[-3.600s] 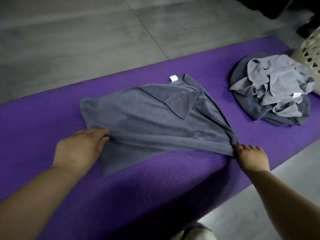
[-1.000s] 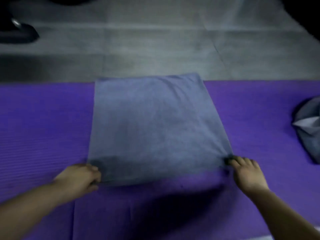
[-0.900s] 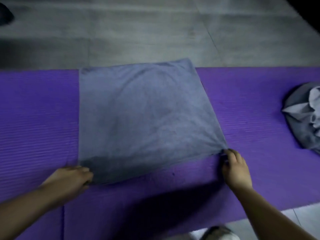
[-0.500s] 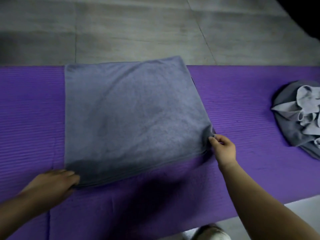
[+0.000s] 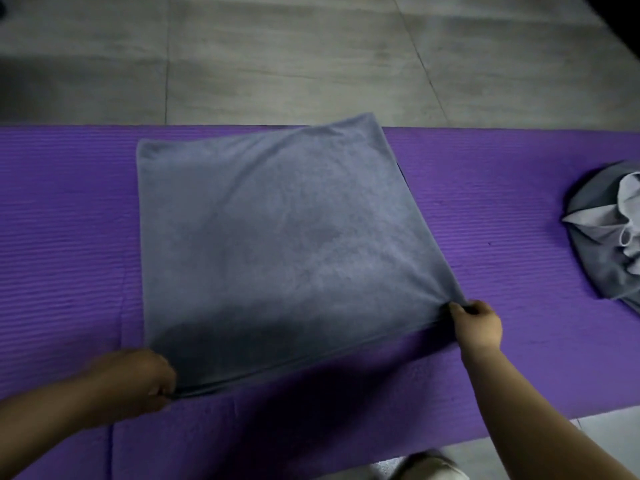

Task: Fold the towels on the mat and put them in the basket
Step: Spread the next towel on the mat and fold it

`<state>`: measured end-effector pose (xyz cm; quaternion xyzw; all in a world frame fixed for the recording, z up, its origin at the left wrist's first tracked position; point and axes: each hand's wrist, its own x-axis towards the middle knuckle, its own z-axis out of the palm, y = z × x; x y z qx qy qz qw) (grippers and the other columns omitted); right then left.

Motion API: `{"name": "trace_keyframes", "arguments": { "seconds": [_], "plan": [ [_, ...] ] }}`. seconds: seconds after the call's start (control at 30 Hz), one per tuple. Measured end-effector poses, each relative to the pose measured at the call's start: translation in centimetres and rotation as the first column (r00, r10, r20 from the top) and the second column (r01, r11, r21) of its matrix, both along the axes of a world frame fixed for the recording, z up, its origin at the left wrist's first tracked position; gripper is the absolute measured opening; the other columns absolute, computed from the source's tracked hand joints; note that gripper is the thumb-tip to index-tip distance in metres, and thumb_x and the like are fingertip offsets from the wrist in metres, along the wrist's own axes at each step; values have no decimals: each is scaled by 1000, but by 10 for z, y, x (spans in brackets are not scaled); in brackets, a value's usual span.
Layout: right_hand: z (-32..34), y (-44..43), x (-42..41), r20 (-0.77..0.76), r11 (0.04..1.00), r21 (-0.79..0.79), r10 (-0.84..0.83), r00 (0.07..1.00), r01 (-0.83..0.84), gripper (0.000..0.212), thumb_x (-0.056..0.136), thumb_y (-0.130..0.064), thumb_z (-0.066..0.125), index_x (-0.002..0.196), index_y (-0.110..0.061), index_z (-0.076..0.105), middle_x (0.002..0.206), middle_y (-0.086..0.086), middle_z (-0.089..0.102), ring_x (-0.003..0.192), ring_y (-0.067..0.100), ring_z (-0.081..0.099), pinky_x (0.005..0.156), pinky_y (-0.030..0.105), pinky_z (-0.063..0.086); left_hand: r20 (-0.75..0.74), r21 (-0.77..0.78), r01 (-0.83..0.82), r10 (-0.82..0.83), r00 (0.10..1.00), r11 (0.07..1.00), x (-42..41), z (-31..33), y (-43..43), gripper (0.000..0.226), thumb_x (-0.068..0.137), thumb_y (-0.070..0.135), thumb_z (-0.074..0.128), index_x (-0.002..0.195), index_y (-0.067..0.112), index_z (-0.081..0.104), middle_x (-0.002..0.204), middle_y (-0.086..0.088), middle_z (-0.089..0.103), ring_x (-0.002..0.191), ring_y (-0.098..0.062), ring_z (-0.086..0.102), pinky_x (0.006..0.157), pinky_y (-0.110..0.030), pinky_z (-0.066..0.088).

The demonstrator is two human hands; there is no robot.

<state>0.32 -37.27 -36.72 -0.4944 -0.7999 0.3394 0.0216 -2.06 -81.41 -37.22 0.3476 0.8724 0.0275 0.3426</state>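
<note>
1. Towel (image 5: 277,244): grey, spread flat across the purple mat (image 5: 485,188), its far right corner reaching the mat's far edge by the floor (image 5: 277,57).
2. Left hand (image 5: 138,379): I log the fingers curled, pinching the towel's near left corner.
3. Right hand (image 5: 478,323): fingers pinching the near right corner, lifting it slightly.
4. Pile (image 5: 602,244) of crumpled grey towels: on the mat, well apart to the right.
</note>
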Motion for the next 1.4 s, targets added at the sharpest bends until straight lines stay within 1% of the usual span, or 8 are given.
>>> {"name": "trace_keyframes", "arguments": {
  "seconds": [0.2, 0.33, 0.43, 0.73, 0.9, 1.0, 1.13, 1.4],
  "plan": [
    [-3, 5, 9, -207, 872, -464, -277, 938, 156, 27, 85, 7, 51, 66, -12, 49, 36, -10, 50, 40, 4, 46, 38, 11, 36, 253, 135, -476, 434, 865, 869, -53, 27, 65, 9, 86, 24, 61, 95, 23, 63, 77, 25, 50, 64, 32, 45, 66, 2, 37],
    [19, -12, 2, -417, 880, -465, -123, 901, -95, 31, 82, 13, 52, 66, -14, 52, 42, -16, 56, 42, -7, 46, 47, 6, 39, 570, 222, -801, 592, 569, 557, -97, 46, 173, 17, 94, 17, 47, 98, 7, 59, 77, 2, 54, 54, 5, 57, 58, -9, 43],
    [25, -33, 1, -544, 872, -344, 117, 831, -348, 18, 68, -5, 63, 71, -21, 55, 57, -22, 61, 54, -10, 49, 58, 4, 40, 747, 106, -919, 581, 325, 379, -107, 62, 268, 40, 92, 35, 46, 123, 9, 46, 106, -6, 53, 87, -18, 57, 75, -31, 47],
    [33, -99, -28, -509, 558, 137, 749, 425, -819, 24, 64, -21, 44, 87, -25, 50, 68, -14, 46, 66, 0, 42, 65, -3, 31, 142, 210, -779, 770, 623, 591, -122, 51, 261, 41, 84, 27, 61, 119, 5, 54, 124, -16, 58, 117, -29, 53, 85, -28, 40],
    [39, -186, -35, -296, 52, 303, 954, -42, -951, 26, 65, -28, 40, 83, -28, 59, 72, -7, 65, 60, 5, 60, 56, 14, 43, 178, 147, -877, 860, 479, 458, -93, 49, 101, 45, 73, 27, 71, 108, 2, 60, 112, -15, 64, 100, -20, 59, 77, -24, 43],
    [27, -235, -30, -86, -195, 178, 973, -213, -965, 36, 82, -14, 40, 101, -17, 70, 103, 6, 69, 90, 19, 67, 79, 27, 52, 212, -25, -920, 901, 378, 391, -59, 35, 41, 38, 74, 19, 74, 106, 2, 61, 107, -15, 66, 95, -19, 62, 59, -16, 43],
    [10, -253, -20, 17, -223, 119, 975, -222, -968, 31, 56, -36, 37, 48, -34, 67, 48, -20, 59, 37, -6, 53, 33, 10, 40, 335, 66, -957, 897, 289, 284, -60, 16, 18, 69, 45, 51, 61, 94, 1, 63, 97, -15, 68, 93, -25, 64, 74, -28, 48],
    [-1, -261, -19, 205, -272, 410, 958, -202, -871, 32, 56, -31, 32, 44, -28, 62, 43, -14, 51, 36, 0, 47, 43, 10, 43, 350, 385, -913, 894, 281, 136, -147, 4, 20, 87, 72, 21, 74, 142, 17, 23, 136, -6, 46, 125, -26, 46, 102, -32, 39]
  ]
}}
